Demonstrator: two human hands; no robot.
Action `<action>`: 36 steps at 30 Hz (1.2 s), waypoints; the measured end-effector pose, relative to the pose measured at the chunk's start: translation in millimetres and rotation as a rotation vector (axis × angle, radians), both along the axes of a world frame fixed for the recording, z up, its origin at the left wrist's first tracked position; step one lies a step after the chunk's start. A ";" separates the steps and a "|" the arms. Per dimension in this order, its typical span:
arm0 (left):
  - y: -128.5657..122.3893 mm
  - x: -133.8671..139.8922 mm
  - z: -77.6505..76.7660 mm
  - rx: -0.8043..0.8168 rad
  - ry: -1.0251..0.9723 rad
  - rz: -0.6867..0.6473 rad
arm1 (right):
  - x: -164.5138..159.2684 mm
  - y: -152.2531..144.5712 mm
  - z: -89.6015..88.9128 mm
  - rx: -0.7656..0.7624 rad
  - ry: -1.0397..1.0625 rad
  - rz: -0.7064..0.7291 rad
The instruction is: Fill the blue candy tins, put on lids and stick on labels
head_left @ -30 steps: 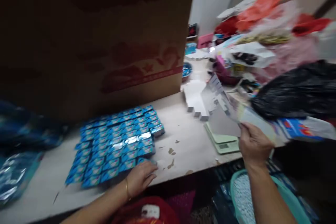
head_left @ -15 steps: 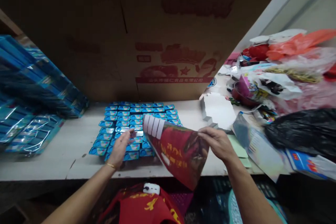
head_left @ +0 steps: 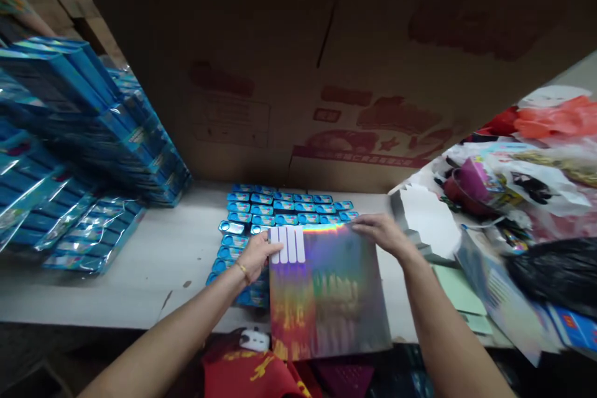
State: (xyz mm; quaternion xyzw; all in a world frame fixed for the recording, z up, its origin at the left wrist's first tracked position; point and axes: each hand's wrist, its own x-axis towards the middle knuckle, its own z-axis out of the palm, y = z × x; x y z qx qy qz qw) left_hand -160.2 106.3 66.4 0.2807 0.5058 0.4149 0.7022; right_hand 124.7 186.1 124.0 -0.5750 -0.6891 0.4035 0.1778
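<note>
A shiny, rainbow-reflecting sticker sheet (head_left: 345, 298) is stretched between my hands above the table's front edge. White strips (head_left: 293, 245) show at its upper left, where labels seem to be peeled off. My left hand (head_left: 257, 256) pinches that left edge, thumb on top. At the upper right corner my right hand (head_left: 382, 233) grips the sheet, with the fingertips partly hidden. Behind and under the sheet, several rows of small blue boxes (head_left: 262, 209) lie on the white table (head_left: 177, 261); the sheet covers part of them.
A large cardboard carton (head_left: 280, 124) stands behind the boxes. Wrapped blue packs (head_left: 125, 137) are stacked at left. White cut card (head_left: 426, 217), green paper (head_left: 459, 292) and a black plastic bag (head_left: 555, 273) lie at right. A red cloth (head_left: 252, 376) is below the table edge.
My left hand has moved from over the blue boxes onto the sheet's left edge. The sheet has swung from tilted to nearly square and flat. The view has shifted left.
</note>
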 end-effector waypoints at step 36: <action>48.0 -60.1 -59.0 0.107 0.408 -0.064 | -180.4 12.1 -121.6 0.749 -0.131 0.656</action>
